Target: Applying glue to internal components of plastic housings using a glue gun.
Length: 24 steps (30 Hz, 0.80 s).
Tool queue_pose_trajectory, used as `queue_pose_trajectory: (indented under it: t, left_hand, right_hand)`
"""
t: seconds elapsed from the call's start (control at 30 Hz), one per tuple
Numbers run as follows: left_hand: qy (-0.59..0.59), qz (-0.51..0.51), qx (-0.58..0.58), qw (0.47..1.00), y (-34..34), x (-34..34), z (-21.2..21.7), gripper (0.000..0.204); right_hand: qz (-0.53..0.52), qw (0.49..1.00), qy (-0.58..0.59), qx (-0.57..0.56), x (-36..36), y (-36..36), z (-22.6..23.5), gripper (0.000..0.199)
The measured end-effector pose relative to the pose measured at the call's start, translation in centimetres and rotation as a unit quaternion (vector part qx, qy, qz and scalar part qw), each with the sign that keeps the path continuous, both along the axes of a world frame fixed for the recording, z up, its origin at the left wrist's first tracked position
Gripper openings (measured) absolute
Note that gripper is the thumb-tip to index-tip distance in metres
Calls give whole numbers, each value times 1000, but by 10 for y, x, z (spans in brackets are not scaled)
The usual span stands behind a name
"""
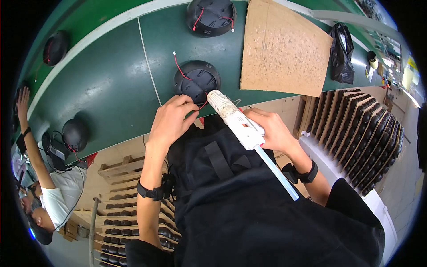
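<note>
A black round plastic housing [196,80] lies on the green table in front of me, with a red wire [180,70] ending in a white connector sticking out at its far side. My left hand [174,118] is at its near left edge, fingers curled and closed on a second red wire [203,106]. My right hand [272,129] is wrapped around a white hot glue gun [240,127]. Its wrapped nozzle end points at the housing's near right edge, and a long translucent glue stick [278,174] protrudes from its back. The right fingertips are partly hidden by the gun.
Another black housing [211,17] with red wires sits farther back. Cardboard [284,49] covers the table's right part, beside a black plastic bag [341,53]. At left, a co-worker's arm [39,153] reaches over the table near a dark housing [75,134]. Racks of dark parts [356,133] stand right.
</note>
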<state>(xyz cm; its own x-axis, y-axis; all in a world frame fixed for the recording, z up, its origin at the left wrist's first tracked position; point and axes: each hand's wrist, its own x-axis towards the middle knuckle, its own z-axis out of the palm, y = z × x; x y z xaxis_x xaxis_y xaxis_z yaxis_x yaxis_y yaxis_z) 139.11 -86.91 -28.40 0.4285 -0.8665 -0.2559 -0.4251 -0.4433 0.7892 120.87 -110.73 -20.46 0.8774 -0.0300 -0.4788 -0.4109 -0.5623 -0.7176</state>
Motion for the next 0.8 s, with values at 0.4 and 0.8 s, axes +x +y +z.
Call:
queue_pose_trajectory:
  t: [0.4, 0.8]
  left_hand:
    - [74, 241, 46, 967, -33, 42, 4, 29]
    - [393, 205, -51, 895, -77, 89, -35, 14]
  right_hand:
    - [35, 999, -24, -19, 14, -13, 3, 45]
    - [144, 987, 49, -57, 59, -16, -12, 46]
